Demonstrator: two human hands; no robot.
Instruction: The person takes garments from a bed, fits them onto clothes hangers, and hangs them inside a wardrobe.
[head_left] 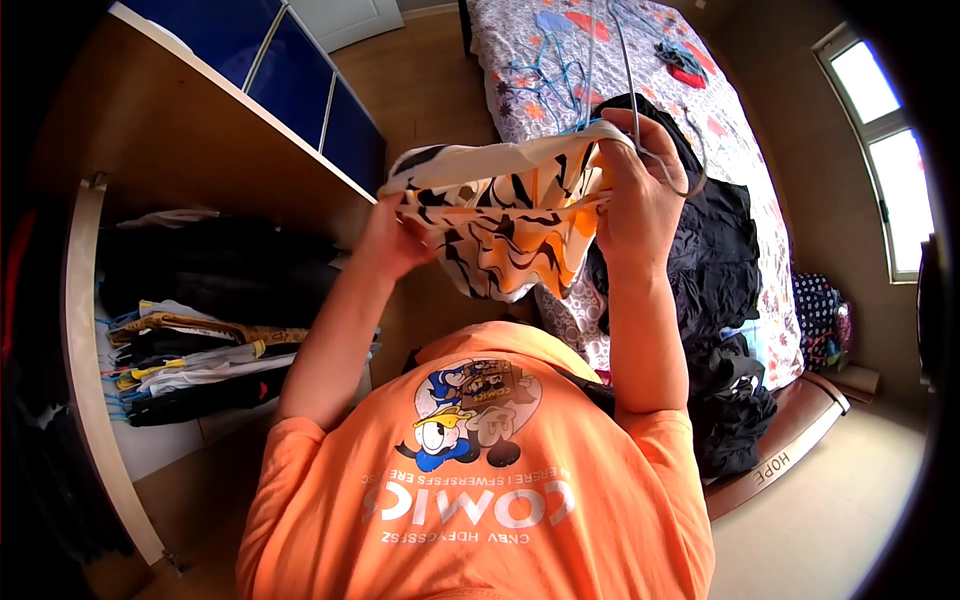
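Between my two hands a white garment with an orange and black wavy pattern (510,245) is stretched by its open edge, so its inside shows. I cannot tell what kind of garment it is. My left hand (402,238) is closed on the left end of that edge. On the other end my right hand (645,205) grips the cloth, thumb and fingers pinched round it. A thin grey wire or cord (632,75) loops down beside the right fingers; whether the hand holds it is unclear. Beyond the garment, dark clothes (715,250) lie on the bed.
At left stands an open wardrobe (85,330) with hanging clothes (215,350) and blue door panels (290,80). The flowered bed (740,130) bears blue hangers (550,75) and a small dark and red cloth pile (685,68). A window (880,140) is at right.
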